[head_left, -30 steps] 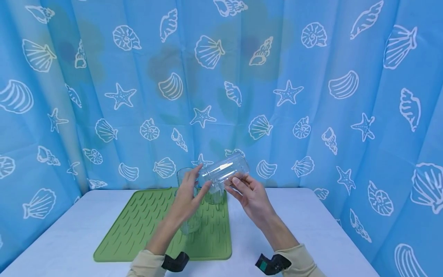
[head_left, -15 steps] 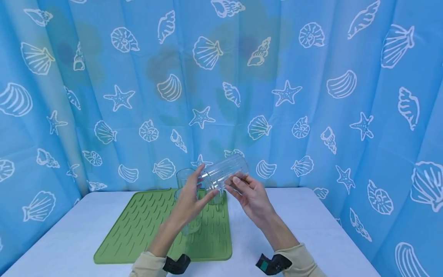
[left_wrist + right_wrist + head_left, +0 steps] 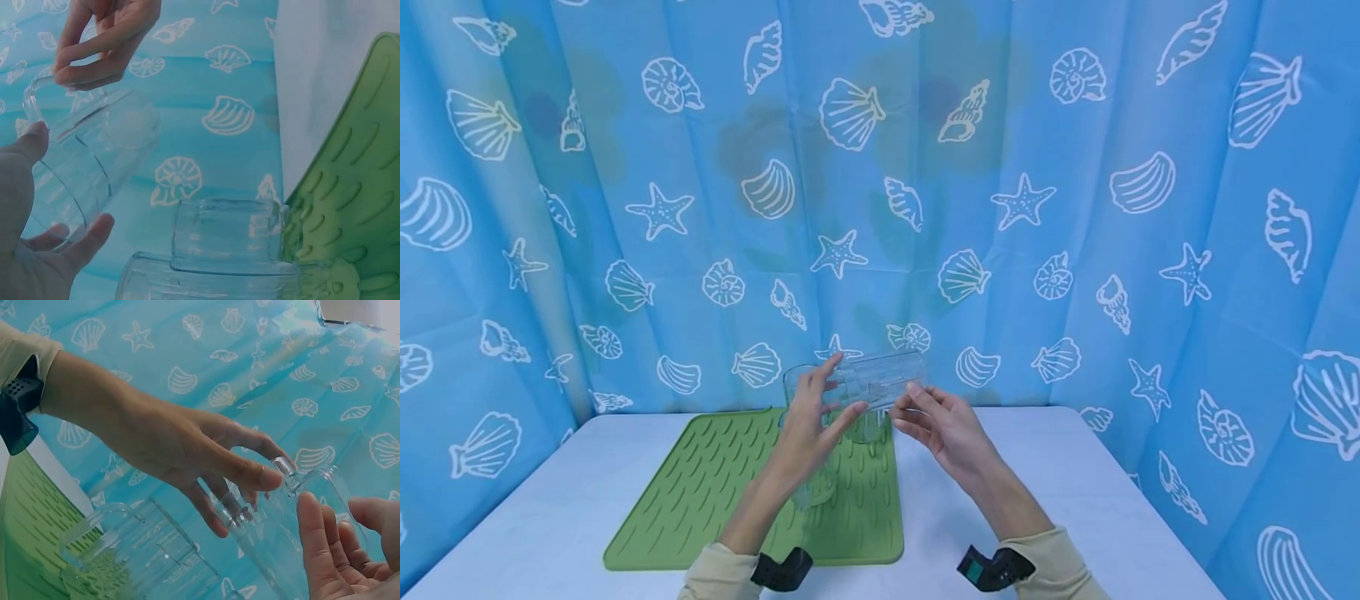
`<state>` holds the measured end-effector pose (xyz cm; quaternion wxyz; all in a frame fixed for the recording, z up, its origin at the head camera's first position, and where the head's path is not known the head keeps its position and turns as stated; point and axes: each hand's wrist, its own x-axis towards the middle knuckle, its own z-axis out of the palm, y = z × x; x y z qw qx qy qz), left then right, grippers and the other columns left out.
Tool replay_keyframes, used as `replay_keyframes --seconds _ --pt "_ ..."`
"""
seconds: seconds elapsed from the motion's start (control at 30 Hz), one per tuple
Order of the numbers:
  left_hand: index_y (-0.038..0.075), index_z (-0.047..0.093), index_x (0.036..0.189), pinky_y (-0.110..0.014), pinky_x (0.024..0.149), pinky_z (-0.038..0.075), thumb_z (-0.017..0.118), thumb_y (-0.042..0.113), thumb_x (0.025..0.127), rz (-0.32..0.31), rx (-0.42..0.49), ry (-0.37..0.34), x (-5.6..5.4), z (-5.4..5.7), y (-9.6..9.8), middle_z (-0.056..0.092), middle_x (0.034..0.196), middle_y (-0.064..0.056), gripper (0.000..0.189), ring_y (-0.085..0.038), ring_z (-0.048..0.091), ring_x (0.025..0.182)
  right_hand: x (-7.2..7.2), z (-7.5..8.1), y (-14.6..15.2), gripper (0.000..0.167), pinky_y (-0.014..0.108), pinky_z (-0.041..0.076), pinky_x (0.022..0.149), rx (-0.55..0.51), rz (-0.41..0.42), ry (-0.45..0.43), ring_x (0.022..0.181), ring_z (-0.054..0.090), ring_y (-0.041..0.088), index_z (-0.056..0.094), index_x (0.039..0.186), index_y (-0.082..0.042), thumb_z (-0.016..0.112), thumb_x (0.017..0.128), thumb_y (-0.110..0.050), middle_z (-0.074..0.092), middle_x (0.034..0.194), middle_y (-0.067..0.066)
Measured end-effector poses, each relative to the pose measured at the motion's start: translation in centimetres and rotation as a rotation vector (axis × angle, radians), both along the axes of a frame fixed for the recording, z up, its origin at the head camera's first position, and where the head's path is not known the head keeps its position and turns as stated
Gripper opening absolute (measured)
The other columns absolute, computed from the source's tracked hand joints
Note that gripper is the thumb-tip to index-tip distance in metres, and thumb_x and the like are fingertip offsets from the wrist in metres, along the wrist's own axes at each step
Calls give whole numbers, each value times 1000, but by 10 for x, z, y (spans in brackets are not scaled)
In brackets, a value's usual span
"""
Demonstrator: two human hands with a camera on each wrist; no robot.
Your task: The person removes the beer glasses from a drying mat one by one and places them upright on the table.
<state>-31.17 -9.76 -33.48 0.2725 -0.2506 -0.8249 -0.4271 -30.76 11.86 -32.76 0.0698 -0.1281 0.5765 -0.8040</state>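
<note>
A clear glass mug (image 3: 887, 375) lies nearly level in the air over the back of the green mat, one end toward each hand. My left hand (image 3: 805, 429) holds its left end, thumb below and fingers spread round the glass. With thumb and fingers, my right hand (image 3: 943, 425) pinches the mug's handle, which the left wrist view shows as a clear loop (image 3: 31, 100). In the right wrist view the left hand (image 3: 162, 437) reaches round the mug's end while the right hand (image 3: 337, 550) grips the handle.
The green ridged drying mat (image 3: 662, 500) lies on a white table (image 3: 1030, 500). Several other clear glass mugs stand on it, one mug (image 3: 867, 429) right below the held one and another mug (image 3: 816, 490) behind the left forearm. A blue shell-print curtain (image 3: 880, 208) hangs behind.
The held mug has turned from a slant toward level, its right end dropping. My right hand has turned slightly with the handle. The left hand keeps its place at the other end.
</note>
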Motion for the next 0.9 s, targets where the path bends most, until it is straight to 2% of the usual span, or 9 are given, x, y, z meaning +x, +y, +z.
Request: replay_keyframes --seconds 0.17,0.27,0.37,0.47,0.67,0.9 --pt "27 30 154 -34 86 60 64 35 95 23 25 70 -1 0 0 42 137 -19 69 -33 56 119 -2 -3 0 44 34 60 86 167 -34 63 92 68 17 56 115 -3 61 96 -42 66 97 2" --pt "25 33 153 -37 86 60 64 30 96 30 58 120 -2 1 0 42 136 -19 66 -34 54 119 -3 -6 0 43 37 61 84 263 -47 106 89 69 18 59 111 -4 62 95 -44 66 98 4" --pt "25 34 153 -40 88 59 63 29 97 42 72 138 -2 2 -1 41 138 -20 63 -34 53 122 -4 -8 -1 45 37 61 81 326 -63 137 87 69 19 61 109 -3 63 94 -45 67 98 7" --pt "26 35 153 -42 88 59 63 29 97 63 61 146 -2 3 -2 40 140 -21 62 -34 55 120 -5 -9 0 46 36 62 79 368 -91 155 86 69 19 62 109 -2 63 94 -45 67 99 10" --pt "27 36 152 -44 86 58 62 30 97 101 25 160 -2 3 -2 38 144 -22 60 -37 54 121 -6 -7 4 42 35 62 75 405 -163 206 84 70 19 63 111 1 64 95 -38 69 95 7" --pt "26 38 151 -55 90 55 61 29 98 114 -2 187 -2 2 -3 39 144 -25 58 -40 47 128 -4 -3 7 30 31 62 73 472 -246 297 85 69 22 66 105 -7 69 92 -33 68 97 13"
